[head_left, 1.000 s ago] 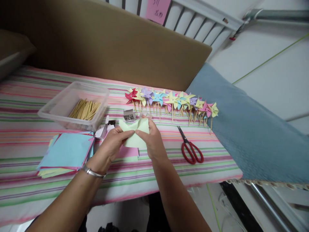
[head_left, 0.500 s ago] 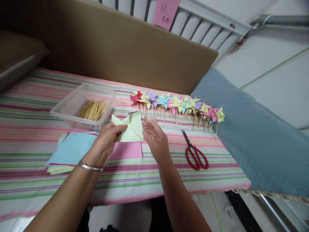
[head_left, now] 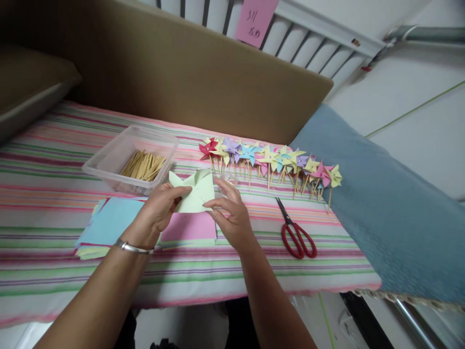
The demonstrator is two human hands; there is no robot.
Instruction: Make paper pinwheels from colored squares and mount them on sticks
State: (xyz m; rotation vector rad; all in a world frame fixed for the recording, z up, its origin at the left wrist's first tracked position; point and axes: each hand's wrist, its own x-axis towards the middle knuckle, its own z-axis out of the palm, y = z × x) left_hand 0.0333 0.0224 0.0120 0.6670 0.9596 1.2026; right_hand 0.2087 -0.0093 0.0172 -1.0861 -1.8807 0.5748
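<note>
My left hand (head_left: pixel 157 209) pinches a pale green cut paper square (head_left: pixel 194 193) by its left side, just above the striped cloth. My right hand (head_left: pixel 232 215) grips the paper's right edge with thumb and forefinger, the other fingers raised. A pink paper sheet (head_left: pixel 189 227) lies flat directly under the hands. A silver bangle (head_left: pixel 133 248) circles my left wrist.
A clear plastic tub (head_left: pixel 109 162) of wooden sticks (head_left: pixel 144 166) stands at the left. A stack of coloured sheets, blue on top (head_left: pixel 109 223), lies near it. A row of several finished paper pinwheels (head_left: pixel 271 159) lies behind. Red scissors (head_left: pixel 298 237) rest to the right, near a blue mat (head_left: pixel 385 208).
The green paper has shifted left in my left hand. My right hand let go, reached off it, and has come back to pinch its right edge. The view has drifted slightly.
</note>
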